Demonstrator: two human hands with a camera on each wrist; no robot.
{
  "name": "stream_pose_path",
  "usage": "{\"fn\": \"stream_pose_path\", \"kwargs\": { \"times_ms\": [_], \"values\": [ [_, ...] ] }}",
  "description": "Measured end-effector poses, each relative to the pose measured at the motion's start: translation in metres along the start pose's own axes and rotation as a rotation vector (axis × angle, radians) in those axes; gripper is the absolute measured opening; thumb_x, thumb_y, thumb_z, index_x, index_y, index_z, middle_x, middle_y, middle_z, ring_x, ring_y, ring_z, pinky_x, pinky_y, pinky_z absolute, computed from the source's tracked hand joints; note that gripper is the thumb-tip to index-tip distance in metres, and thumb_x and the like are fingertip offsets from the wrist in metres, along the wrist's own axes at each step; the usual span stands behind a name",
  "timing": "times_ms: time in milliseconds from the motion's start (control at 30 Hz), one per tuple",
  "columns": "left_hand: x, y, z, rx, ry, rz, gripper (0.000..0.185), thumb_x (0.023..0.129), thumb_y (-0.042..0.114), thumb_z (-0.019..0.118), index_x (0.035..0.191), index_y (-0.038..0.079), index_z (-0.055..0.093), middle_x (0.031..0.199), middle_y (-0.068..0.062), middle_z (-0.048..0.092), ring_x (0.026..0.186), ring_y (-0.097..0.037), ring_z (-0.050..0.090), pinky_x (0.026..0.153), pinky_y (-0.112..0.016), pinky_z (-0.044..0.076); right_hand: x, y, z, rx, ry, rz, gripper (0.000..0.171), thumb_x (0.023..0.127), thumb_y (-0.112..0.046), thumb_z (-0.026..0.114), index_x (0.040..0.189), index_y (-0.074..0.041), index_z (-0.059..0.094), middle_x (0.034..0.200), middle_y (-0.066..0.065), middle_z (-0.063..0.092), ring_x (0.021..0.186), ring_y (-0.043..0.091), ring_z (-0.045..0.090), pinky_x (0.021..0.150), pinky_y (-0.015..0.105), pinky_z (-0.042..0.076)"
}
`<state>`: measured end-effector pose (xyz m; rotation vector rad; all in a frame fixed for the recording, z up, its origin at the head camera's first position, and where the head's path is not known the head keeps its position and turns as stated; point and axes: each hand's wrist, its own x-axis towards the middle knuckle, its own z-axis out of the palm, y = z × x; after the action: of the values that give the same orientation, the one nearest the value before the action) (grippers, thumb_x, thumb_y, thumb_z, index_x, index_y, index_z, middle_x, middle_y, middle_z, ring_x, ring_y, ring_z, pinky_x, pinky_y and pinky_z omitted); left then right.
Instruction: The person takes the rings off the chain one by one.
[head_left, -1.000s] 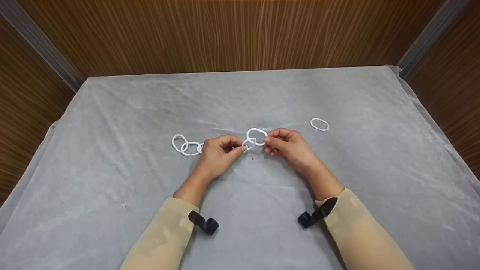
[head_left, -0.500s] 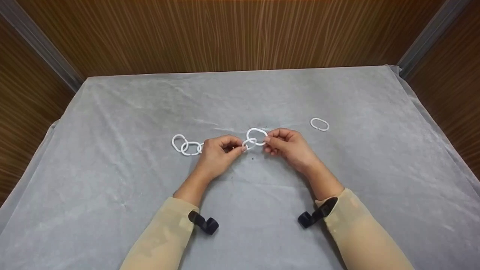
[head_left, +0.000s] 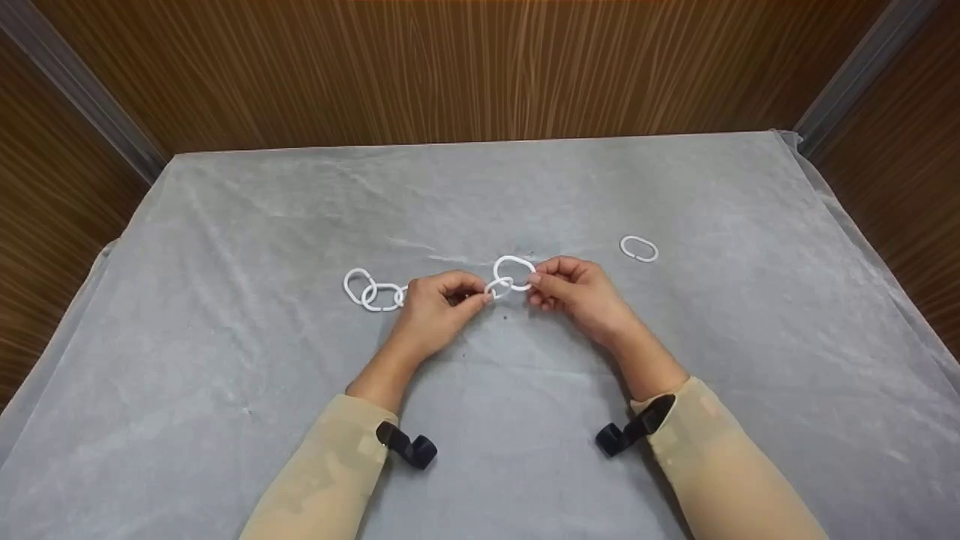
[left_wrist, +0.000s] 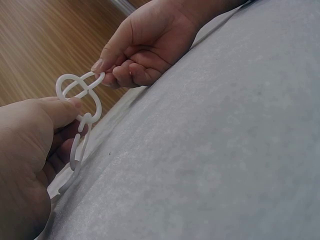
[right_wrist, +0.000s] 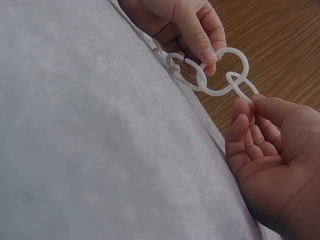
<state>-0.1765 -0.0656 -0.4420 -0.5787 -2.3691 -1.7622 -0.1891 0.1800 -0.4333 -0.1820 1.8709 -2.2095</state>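
Note:
Between thumb and fingers, my left hand (head_left: 437,311) pinches a white oval chain link (right_wrist: 244,62), the one just before the chain's right end. My right hand (head_left: 581,300) pinches the end link (head_left: 513,257), which loops through the link in my left hand. From the left hand the rest of the white chain (head_left: 383,286) trails to the left and lies on the cloth. Part of it is hidden behind that hand in the head view. In the left wrist view, further joined links (left_wrist: 75,165) hang below the left fingers.
One loose white link (head_left: 639,248) with a small gap in its side lies on the grey cloth (head_left: 480,435), right of and beyond the right hand. Wood-grain panels (head_left: 480,71) stand along the table's back and sides. Each sleeve carries a black strap mount (head_left: 409,445).
Both hands keep their grips almost still. The link at the left fingertips has tilted very slightly; the chain on the cloth and the loose link stay where they were.

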Motion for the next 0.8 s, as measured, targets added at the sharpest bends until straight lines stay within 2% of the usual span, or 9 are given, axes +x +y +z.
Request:
{"fn": "stream_pose_path", "kwargs": {
  "times_ms": [200, 433, 800],
  "values": [
    [-0.0004, -0.0002, -0.0013, -0.005, -0.007, 0.009, 0.006, 0.089, 0.008, 0.087, 0.092, 0.008, 0.082, 0.083, 0.002, 0.077, 0.074, -0.013, 0.065, 0.069, -0.024, 0.052, 0.0003, 0.0011, 0.0012, 0.013, 0.0, -0.003, 0.009, 0.1, 0.004, 0.067, 0.094, -0.002, 0.069, 0.081, 0.006, 0.068, 0.07, 0.014, 0.068, 0.066, 0.024, 0.054],
    [-0.0007, -0.0003, -0.0019, 0.002, -0.008, 0.012, 0.007, 0.088, 0.008, 0.088, 0.092, 0.009, 0.083, 0.083, 0.004, 0.076, 0.073, -0.013, 0.066, 0.068, -0.026, 0.053, -0.0001, 0.0007, 0.0023, 0.02, 0.007, 0.0, 0.004, 0.1, 0.002, 0.068, 0.098, 0.005, 0.067, 0.082, 0.005, 0.069, 0.071, 0.014, 0.068, 0.066, 0.024, 0.055],
    [-0.0001, 0.0009, -0.0019, 0.009, -0.02, -0.001, 0.007, 0.088, 0.01, 0.088, 0.092, 0.011, 0.083, 0.082, 0.008, 0.075, 0.073, -0.011, 0.065, 0.068, -0.025, 0.052, -0.0006, -0.0002, 0.0018, 0.007, 0.015, 0.001, 0.004, 0.1, 0.003, 0.067, 0.1, 0.006, 0.066, 0.081, 0.006, 0.069, 0.07, 0.014, 0.068, 0.066, 0.024, 0.055]
  ]
}}
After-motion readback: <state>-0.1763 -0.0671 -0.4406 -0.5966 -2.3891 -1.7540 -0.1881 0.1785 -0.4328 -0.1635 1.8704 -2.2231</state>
